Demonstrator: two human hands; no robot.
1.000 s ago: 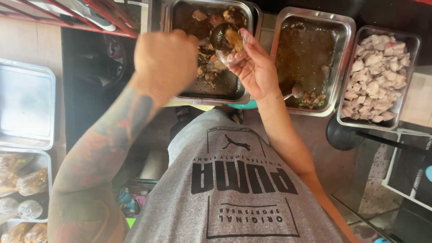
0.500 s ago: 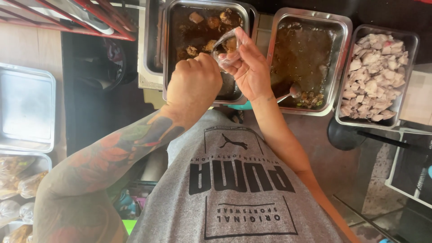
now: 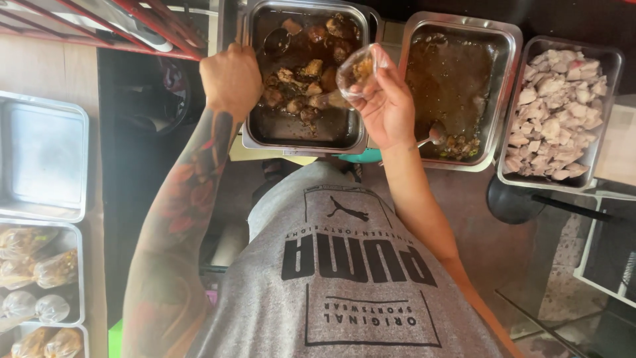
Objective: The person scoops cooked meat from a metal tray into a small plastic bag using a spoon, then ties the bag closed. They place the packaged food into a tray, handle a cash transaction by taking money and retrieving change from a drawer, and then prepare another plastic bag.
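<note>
My left hand (image 3: pixel 232 78) is closed around the handle of a ladle (image 3: pixel 275 41), at the left rim of a steel tray (image 3: pixel 301 142). The tray holds dark stew with meat chunks, and the ladle's bowl lies in the sauce at the far left of it. My right hand (image 3: pixel 387 109) holds a small clear plastic bag (image 3: pixel 358 68) over the tray's right edge. The bag's mouth is pinched open and a little food sits in it.
Right of the stew stands a tray of brown sauce (image 3: pixel 505 99) with a spoon (image 3: pixel 434 134) in it, then a tray of pale meat cubes (image 3: pixel 606 79). At left are an empty steel tray (image 3: pixel 40 159) and a tray of filled bags (image 3: pixel 76 278). A red rack (image 3: pixel 79 23) is at top left.
My left hand has moved away from the bag to the left side of the stew tray, with the ladle now down in the sauce. The right hand with the bag has shifted slightly right.
</note>
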